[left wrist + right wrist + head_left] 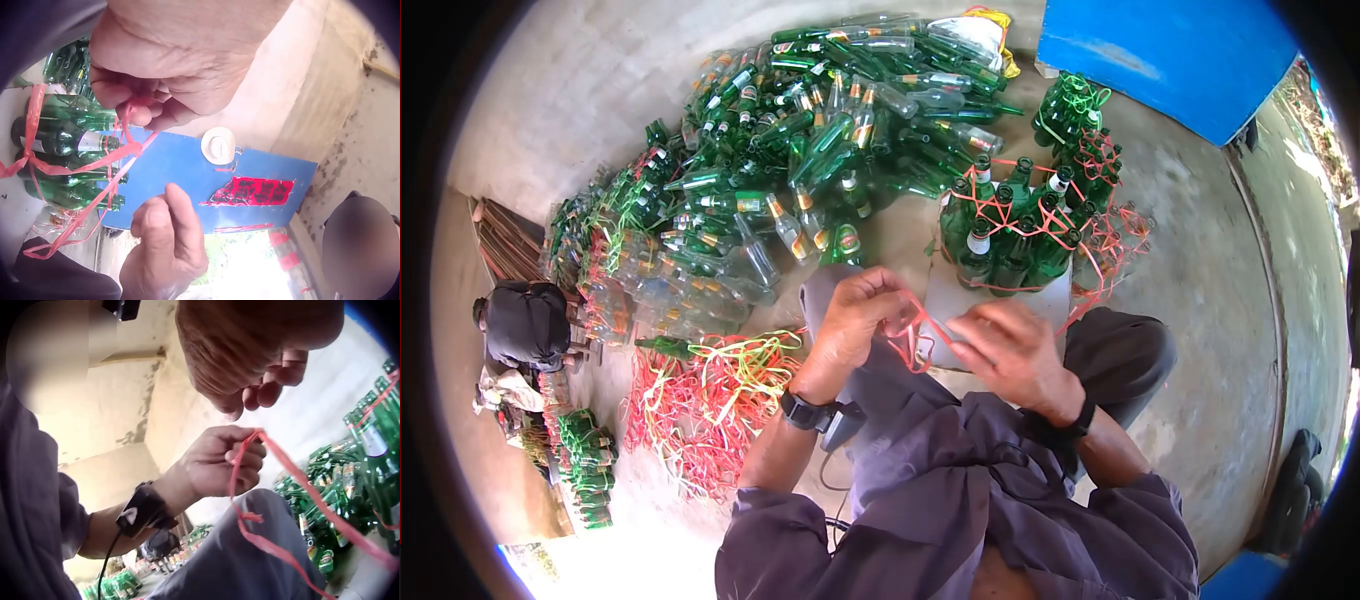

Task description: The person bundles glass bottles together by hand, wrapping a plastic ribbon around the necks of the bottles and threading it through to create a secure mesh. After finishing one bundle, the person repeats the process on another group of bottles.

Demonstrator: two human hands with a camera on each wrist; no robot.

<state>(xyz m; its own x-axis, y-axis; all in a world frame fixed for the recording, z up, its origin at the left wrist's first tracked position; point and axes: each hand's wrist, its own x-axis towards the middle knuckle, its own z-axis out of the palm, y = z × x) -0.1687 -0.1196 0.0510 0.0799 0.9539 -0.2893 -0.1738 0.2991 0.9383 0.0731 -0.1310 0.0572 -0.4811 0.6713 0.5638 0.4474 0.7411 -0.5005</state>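
I sit with both hands over my lap. My left hand (855,312) (181,62) (219,462) pinches a red plastic string (910,338) (132,112) (250,439). The string runs to a bundle of upright green bottles (1005,240) (62,137) (375,450), which is laced with the same red string and stands on a white board (948,305). My right hand (1012,352) (165,250) (250,344) hovers close beside the left, fingers curled. No string shows in it in the wrist views.
A big pile of loose green bottles (830,130) lies beyond the bundle. Loose red and yellow strings (710,390) are heaped at my left. Tied bundles stand at back right (1080,110) and front left (585,465). A blue panel (1160,50) (187,175) stands behind.
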